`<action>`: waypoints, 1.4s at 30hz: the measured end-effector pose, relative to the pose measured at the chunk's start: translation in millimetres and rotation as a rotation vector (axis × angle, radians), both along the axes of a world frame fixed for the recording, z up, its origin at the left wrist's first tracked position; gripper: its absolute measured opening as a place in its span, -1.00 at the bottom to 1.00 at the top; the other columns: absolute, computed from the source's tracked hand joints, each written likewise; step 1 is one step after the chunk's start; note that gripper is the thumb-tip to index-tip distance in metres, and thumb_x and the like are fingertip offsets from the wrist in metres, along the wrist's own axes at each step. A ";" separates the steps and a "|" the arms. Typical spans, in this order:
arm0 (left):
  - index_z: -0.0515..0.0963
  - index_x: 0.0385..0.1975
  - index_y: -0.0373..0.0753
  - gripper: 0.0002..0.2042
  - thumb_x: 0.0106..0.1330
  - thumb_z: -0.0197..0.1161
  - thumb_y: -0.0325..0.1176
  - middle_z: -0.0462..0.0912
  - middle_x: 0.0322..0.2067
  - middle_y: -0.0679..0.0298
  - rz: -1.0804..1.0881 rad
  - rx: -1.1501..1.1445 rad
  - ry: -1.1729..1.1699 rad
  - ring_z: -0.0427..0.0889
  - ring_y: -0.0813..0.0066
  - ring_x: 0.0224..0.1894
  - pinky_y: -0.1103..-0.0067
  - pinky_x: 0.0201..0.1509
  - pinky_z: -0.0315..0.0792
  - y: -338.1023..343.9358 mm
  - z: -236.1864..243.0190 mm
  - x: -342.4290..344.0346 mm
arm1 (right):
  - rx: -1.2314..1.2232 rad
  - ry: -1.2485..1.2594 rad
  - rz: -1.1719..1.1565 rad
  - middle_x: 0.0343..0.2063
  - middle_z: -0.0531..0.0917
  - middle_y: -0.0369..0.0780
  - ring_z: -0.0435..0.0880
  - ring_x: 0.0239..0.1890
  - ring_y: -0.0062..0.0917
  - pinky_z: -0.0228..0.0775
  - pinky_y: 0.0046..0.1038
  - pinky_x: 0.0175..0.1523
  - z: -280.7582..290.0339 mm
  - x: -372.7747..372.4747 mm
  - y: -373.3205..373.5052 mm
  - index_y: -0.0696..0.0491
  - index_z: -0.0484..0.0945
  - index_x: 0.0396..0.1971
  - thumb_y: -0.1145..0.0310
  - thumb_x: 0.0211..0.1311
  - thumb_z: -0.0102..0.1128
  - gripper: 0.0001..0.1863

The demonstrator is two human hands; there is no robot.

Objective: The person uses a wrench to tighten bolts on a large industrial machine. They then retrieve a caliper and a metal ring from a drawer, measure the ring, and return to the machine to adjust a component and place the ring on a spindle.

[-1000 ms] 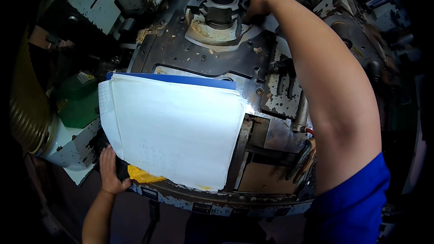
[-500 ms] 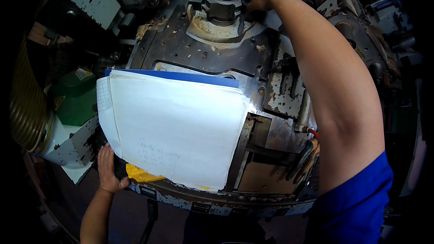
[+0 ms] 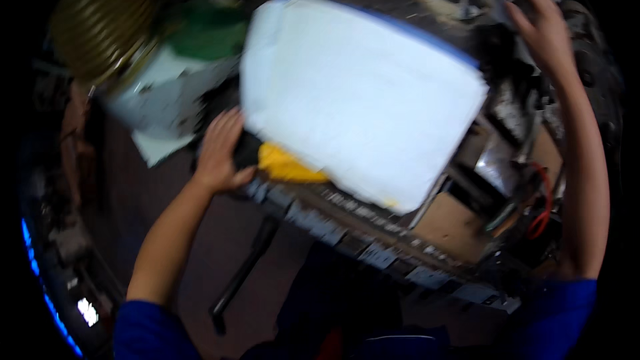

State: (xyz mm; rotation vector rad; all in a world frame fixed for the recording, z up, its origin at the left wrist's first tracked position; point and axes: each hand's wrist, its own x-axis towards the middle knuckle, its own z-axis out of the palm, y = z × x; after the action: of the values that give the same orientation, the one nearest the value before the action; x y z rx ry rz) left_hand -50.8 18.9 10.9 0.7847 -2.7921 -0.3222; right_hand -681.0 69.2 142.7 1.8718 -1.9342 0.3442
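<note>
My left hand (image 3: 221,153) rests on a black object (image 3: 247,150) at the machine's front edge, fingers stretched and thumb apart. Right beside it lies a yellow cloth (image 3: 290,163), partly under a stack of white paper sheets (image 3: 367,100). A blue folder or board (image 3: 427,37) shows along the stack's far edge. At the upper right my right hand (image 3: 547,33) is raised over the machine, thumb and fingers apart, with nothing visible in it. Motion blurs the picture, and the fingertips are hard to make out against the dark metal.
A ribbed yellowish hose (image 3: 107,20) and a green housing (image 3: 207,30) stand at the left. A brown board (image 3: 453,227) and a red cable or cord (image 3: 545,200) lie near the right front. A dark lever (image 3: 243,273) juts out below the front edge.
My view has swung left, so the scene sits further right and tilted. My right hand has come away from the black cylinder's base and opened. My left hand stays by the yellow cloth.
</note>
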 end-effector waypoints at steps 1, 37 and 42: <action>0.21 0.48 -0.28 0.04 -0.10 0.53 -0.14 0.36 0.40 -0.07 0.013 -0.008 0.009 0.28 -0.08 0.48 0.07 0.58 0.09 -0.3 -3.0 0.7 | -0.017 -0.039 -0.027 0.15 0.65 -0.04 0.59 0.25 -0.17 0.41 -0.20 0.32 -3.0 7.8 31.7 0.07 0.57 0.24 0.14 0.44 0.26 -0.52; 0.18 0.47 -0.32 -0.16 0.18 0.43 -0.31 0.53 0.17 -0.11 0.985 0.285 -0.430 0.52 -0.04 0.24 0.16 0.34 0.37 168.0 -72.4 181.3 | 0.369 -0.338 -0.632 0.43 0.15 0.34 0.17 0.51 0.12 0.09 -0.11 0.53 -74.5 -7.5 111.0 0.20 -0.19 0.58 -0.43 0.14 0.31 0.35; 0.26 0.44 -0.34 -0.28 0.28 0.34 -0.26 0.39 0.38 -0.12 0.945 0.571 -0.458 0.38 -0.03 0.42 0.18 0.48 0.27 225.5 -141.5 134.0 | 0.420 -0.380 -0.629 0.45 0.17 0.30 0.23 0.50 0.07 0.13 -0.13 0.54 -76.3 1.9 115.5 0.26 -0.16 0.56 -0.32 0.19 0.32 0.29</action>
State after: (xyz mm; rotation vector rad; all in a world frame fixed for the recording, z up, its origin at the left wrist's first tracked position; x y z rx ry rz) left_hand 83.2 244.3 -130.5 2.4036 -2.2809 -0.8233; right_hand -679.1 184.7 66.4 1.3568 -2.9072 0.0981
